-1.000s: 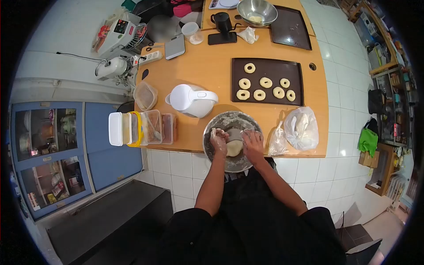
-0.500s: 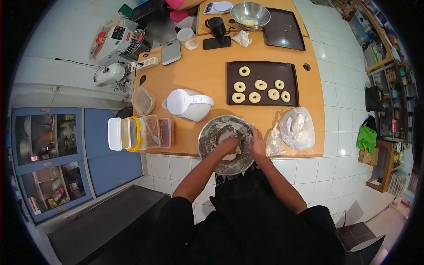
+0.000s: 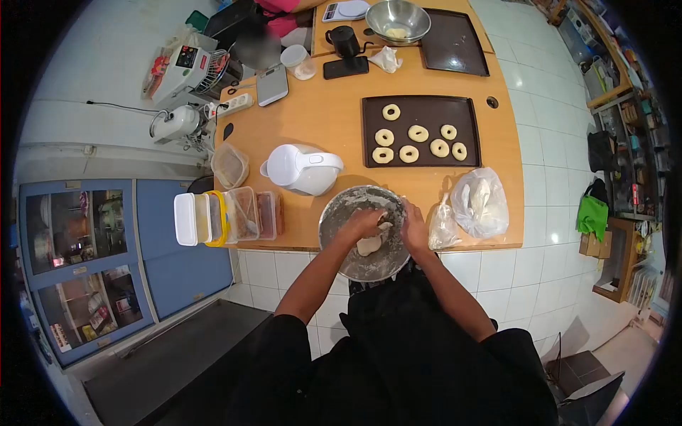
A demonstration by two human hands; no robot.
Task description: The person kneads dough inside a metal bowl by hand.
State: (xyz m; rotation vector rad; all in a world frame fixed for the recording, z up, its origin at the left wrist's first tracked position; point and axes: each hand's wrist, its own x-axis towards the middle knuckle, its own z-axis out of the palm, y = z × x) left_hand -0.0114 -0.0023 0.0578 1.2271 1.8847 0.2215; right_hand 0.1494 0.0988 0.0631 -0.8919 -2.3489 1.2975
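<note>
A large metal mixing bowl (image 3: pixel 338 206), its inside smeared with flour and dough, stands at the table's front edge. Down inside it my left hand (image 3: pixel 364 224) is closed, with dough at its curled fingertips, which are partly hidden. A pale lump of dough (image 3: pixel 369 246) lies on the bowl's bottom just below that hand. My right hand (image 3: pixel 413 227) grips the bowl's right rim, its fingers along the outside and edge. Right of it lie a small plastic bag of white stuff (image 3: pixel 443 226) and a larger clear bag with pale contents (image 3: pixel 481 204).
Beyond the bowl, a dark baking tray (image 3: pixel 419 106) carries several dough rings. A white electric kettle (image 3: pixel 302 170) and plastic containers (image 3: pixel 245 213) stand to the left. Farther back are a phone (image 3: pixel 346 67), a steel bowl (image 3: pixel 398 21) and another person's pink sleeve (image 3: pixel 282 26).
My left hand has shifted slightly up and left inside the bowl, showing more of the dough lump beneath it. My right hand stays on the rim.
</note>
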